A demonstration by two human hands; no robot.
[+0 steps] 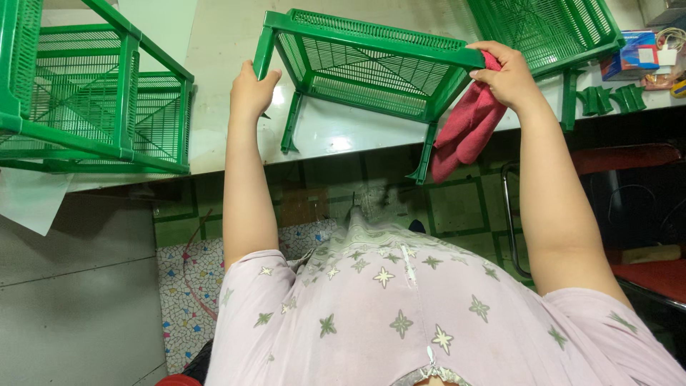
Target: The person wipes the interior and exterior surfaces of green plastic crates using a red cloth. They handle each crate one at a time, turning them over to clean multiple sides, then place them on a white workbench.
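Observation:
A green plastic slatted shelf tray with legs (364, 68) is tilted at the table's near edge, some legs hanging past it. My left hand (251, 89) grips its left corner leg. My right hand (507, 71) holds a red cloth (464, 132) pressed against the tray's right rim corner; the cloth hangs down below the hand.
An assembled green rack (93, 107) stands at the left on the white table (221, 100). Another green tray (550, 28) lies at the back right, with small green pieces (611, 99) and a blue box (632, 53) beside it. A red chair (643, 214) stands at the right.

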